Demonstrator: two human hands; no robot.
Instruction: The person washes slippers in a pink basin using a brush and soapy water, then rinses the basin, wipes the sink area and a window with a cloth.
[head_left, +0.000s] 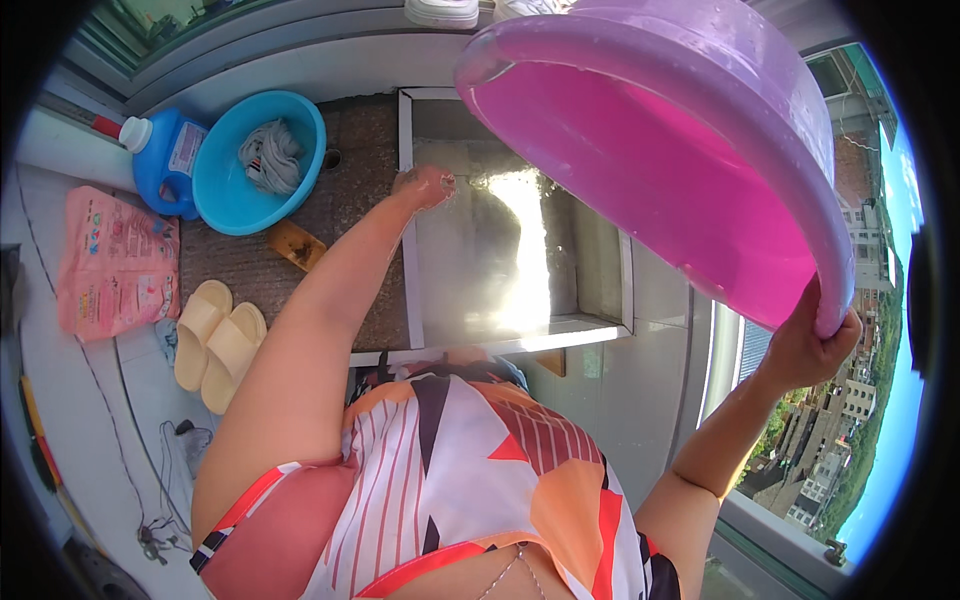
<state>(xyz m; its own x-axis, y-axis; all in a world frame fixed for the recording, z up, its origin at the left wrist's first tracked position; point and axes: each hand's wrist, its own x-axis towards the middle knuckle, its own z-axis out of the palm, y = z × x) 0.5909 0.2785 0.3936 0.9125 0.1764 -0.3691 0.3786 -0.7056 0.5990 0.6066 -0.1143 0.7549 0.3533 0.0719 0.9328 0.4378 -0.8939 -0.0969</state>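
A large plastic basin (675, 172), purple outside and bright pink inside, is tilted on its side above the right part of the wash sink (628, 281). My right hand (814, 345) grips its lower right rim, and water drops cling to its outside. My left hand (426, 187) looks wet and is at the sink's left rim, its fingers curled with nothing visible in them. Strong sunlight glares off the wet inside of the sink. How deep any water is there, I cannot tell.
Left of the sink, a brown ribbed slab (360, 217) bears a blue basin (225, 202) with grey cloth (271, 157) and a wooden-looking brush (296, 244). Farther left are a blue detergent jug (161, 161), a pink bag (116, 262) and cream slippers (221, 341). White shoes (442, 11) stand at the top.
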